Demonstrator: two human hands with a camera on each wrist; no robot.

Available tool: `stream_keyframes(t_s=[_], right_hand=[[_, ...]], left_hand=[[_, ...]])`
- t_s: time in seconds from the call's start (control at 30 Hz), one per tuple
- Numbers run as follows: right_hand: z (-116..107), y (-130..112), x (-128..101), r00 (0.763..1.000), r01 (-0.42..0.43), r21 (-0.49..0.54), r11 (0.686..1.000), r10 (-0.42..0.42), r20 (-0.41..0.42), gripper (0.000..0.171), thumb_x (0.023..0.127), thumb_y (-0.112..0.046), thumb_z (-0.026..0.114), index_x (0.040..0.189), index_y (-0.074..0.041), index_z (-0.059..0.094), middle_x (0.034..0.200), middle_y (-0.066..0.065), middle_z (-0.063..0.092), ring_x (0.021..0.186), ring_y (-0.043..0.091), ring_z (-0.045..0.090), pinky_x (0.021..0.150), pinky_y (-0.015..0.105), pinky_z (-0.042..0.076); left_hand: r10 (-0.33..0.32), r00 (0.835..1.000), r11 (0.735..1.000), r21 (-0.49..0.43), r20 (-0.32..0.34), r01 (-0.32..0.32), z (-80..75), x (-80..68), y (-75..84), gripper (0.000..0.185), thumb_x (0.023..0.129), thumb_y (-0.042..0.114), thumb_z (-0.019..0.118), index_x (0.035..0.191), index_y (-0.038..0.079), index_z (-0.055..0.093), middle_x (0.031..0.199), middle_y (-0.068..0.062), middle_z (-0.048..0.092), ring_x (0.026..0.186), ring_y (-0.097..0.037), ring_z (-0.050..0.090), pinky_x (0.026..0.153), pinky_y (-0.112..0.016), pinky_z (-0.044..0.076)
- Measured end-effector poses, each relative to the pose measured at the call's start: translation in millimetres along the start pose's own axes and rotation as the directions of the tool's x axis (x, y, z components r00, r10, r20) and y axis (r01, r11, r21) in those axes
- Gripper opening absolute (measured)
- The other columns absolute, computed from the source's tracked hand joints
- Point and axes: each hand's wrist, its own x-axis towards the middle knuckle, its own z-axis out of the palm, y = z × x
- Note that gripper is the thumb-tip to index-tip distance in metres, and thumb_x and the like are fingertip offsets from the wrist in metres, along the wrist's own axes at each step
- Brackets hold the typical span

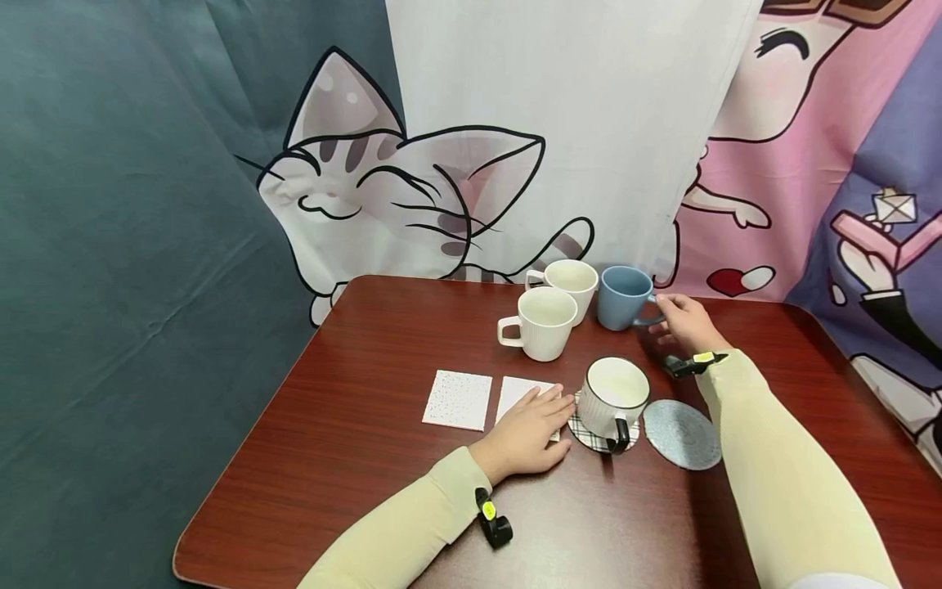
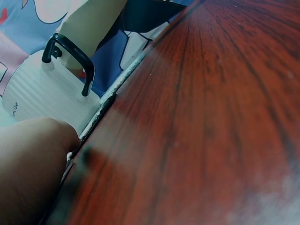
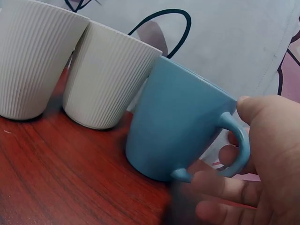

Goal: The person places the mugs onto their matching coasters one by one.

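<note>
My right hand (image 1: 668, 316) reaches to the back of the table and grips the handle of a blue mug (image 1: 624, 297). In the right wrist view the thumb lies over the handle and a finger shows through its loop, with the right hand (image 3: 255, 159) beside the blue mug (image 3: 178, 126). My left hand (image 1: 543, 415) rests flat on a white square coaster (image 1: 517, 389). It lies just left of a white mug with a black handle (image 1: 614, 397), which stands on a plaid coaster (image 1: 586, 434). The left wrist view shows that mug (image 2: 42, 93) close up.
Two white ribbed mugs (image 1: 546, 322) (image 1: 570, 282) stand touching left of the blue mug. A second white square coaster (image 1: 458, 399) lies at the left, and a round grey-blue coaster (image 1: 682, 433) at the right. The dark red table (image 1: 353, 458) ends at printed curtains.
</note>
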Motion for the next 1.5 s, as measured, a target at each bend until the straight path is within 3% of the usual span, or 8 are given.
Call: stream_keyframes(t_s=[0.13,0.2,0.33,0.43,0.77,0.97,1.2,1.5], right_hand=[[-0.9,0.2,0.6,0.999,-0.008,0.016,1.0,0.007,0.042,0.066,0.109,-0.045,0.035,0.141,0.012,0.042,0.122,0.026,0.055,0.071,0.011,0.064,0.066,0.033,0.059],[-0.6,-0.3,1.4,0.995,-0.042,0.082,0.996,0.034,0.096,0.062,0.108,-0.046,0.036,0.133,0.01,0.049,0.109,0.016,0.06,0.068,0.011,0.06,0.064,0.033,0.057],[1.9,-2.6,2.8,0.968,-0.14,0.227,0.964,0.085,0.234,0.054,0.108,-0.049,0.035,0.11,0.0,0.059,0.086,0.001,0.054,0.065,0.013,0.053,0.063,0.032,0.053],[3.6,-3.2,2.7,0.947,-0.182,0.278,0.943,0.092,0.308,0.052,0.109,-0.049,0.031,0.1,-0.008,0.062,0.081,-0.001,0.049,0.067,0.014,0.052,0.065,0.031,0.054],[4.3,-0.4,5.2,0.903,-0.215,0.325,0.921,0.061,0.425,0.052,0.107,-0.052,0.028,0.095,-0.019,0.066,0.082,-0.005,0.053,0.07,0.011,0.057,0.07,0.029,0.058],[3.5,3.9,9.8,0.884,-0.251,0.372,0.894,0.055,0.465,0.049,0.108,-0.048,0.032,0.101,-0.019,0.072,0.094,-0.006,0.072,0.082,0.01,0.071,0.078,0.029,0.06],[5.0,3.6,6.3,0.88,-0.246,0.467,0.849,-0.007,0.476,0.045,0.109,-0.04,0.036,0.123,-0.007,0.064,0.108,-0.001,0.076,0.097,0.016,0.074,0.086,0.035,0.059],[2.6,5.8,-2.2,0.897,-0.231,0.534,0.814,-0.034,0.44,0.042,0.11,-0.037,0.035,0.113,-0.011,0.068,0.105,0.001,0.076,0.094,0.017,0.075,0.085,0.034,0.06]], left_hand=[[-0.008,1.0,1.0,-0.007,0.001,0.008,0.4,0.6,-1.1,0.06,0.1,0.044,0.053,0.151,0.013,0.049,0.156,0.002,0.045,0.151,-0.018,0.027,0.123,-0.043,0.021],[-0.01,1.0,1.0,-0.007,0.004,0.01,0.7,0.5,-1.5,0.06,0.1,0.044,0.053,0.152,0.013,0.049,0.156,0.002,0.045,0.151,-0.017,0.027,0.124,-0.043,0.02],[-0.013,1.0,1.0,-0.007,0.005,0.013,0.9,0.0,-1.9,0.059,0.1,0.043,0.053,0.151,0.013,0.049,0.156,0.002,0.046,0.151,-0.018,0.028,0.123,-0.043,0.021],[-0.015,1.0,1.0,-0.015,0.008,0.015,1.0,-0.5,-1.4,0.059,0.1,0.043,0.053,0.151,0.013,0.049,0.156,0.002,0.046,0.151,-0.018,0.028,0.123,-0.043,0.021],[-0.023,1.0,1.0,-0.008,0.01,0.024,1.4,-0.2,-2.2,0.059,0.1,0.043,0.053,0.151,0.014,0.05,0.156,0.003,0.045,0.151,-0.017,0.027,0.124,-0.042,0.02],[-0.028,0.999,0.999,-0.02,0.015,0.028,3.6,0.2,-3.0,0.059,0.101,0.044,0.052,0.151,0.014,0.049,0.157,0.003,0.045,0.152,-0.017,0.025,0.124,-0.042,0.018],[-0.04,0.999,0.999,-0.015,0.012,0.04,1.6,0.1,-3.8,0.058,0.1,0.043,0.052,0.151,0.014,0.05,0.156,0.003,0.045,0.152,-0.017,0.026,0.124,-0.042,0.018],[-0.072,0.997,0.997,-0.019,-0.004,0.071,0.3,1.1,-2.7,0.061,0.101,0.043,0.05,0.154,0.013,0.044,0.16,0.001,0.04,0.153,-0.016,0.024,0.124,-0.04,0.019]])
